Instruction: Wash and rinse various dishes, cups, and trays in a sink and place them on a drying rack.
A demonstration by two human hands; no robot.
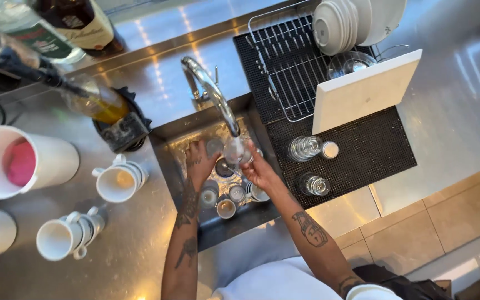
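Both my hands are over a small steel sink [162,145] under the curved tap [212,91]. My right hand [259,171] grips a clear glass [235,151] held beneath the spout. My left hand [198,162] is beside it, fingers touching the glass's far side. Several small cups and glasses [226,206] lie in the basin below my hands.
A black drain mat [373,150] on the right holds two upturned glasses [305,148], a white board [362,91], a wire rack [284,66] and stacked bowls [337,22]. White cups [119,180] lie on the steel counter at left, beside a white tub [20,161] and bottles [95,103].
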